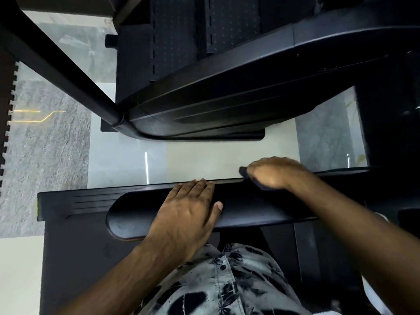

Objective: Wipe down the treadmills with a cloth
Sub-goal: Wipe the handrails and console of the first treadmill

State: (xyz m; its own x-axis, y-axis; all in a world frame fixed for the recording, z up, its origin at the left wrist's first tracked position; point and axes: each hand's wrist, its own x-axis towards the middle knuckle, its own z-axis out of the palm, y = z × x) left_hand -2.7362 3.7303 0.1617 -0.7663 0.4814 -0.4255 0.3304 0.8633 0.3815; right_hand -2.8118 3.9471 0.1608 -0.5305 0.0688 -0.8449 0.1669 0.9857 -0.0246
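Floor (127,164): pale glossy tile, grey patch left of the near treadmill rail.
Second treadmill (227,96): black, beyond the rail, across the tile strip.
Near treadmill rail (261,212): black, runs left-right under both hands; the landmark.
Left hand (188,214): flat on the rail's left-centre, fingers straight, gripping nothing; likely a brace while leaning.
Right hand (275,172): on the rail's far edge, right of the left hand, fingers curled over a dark cloth (244,171).
Cloth: pressed against the rail edge, mostly hidden; judged mid-wipe.

Glossy tiled floor (127,164), patterned shorts (227,280)
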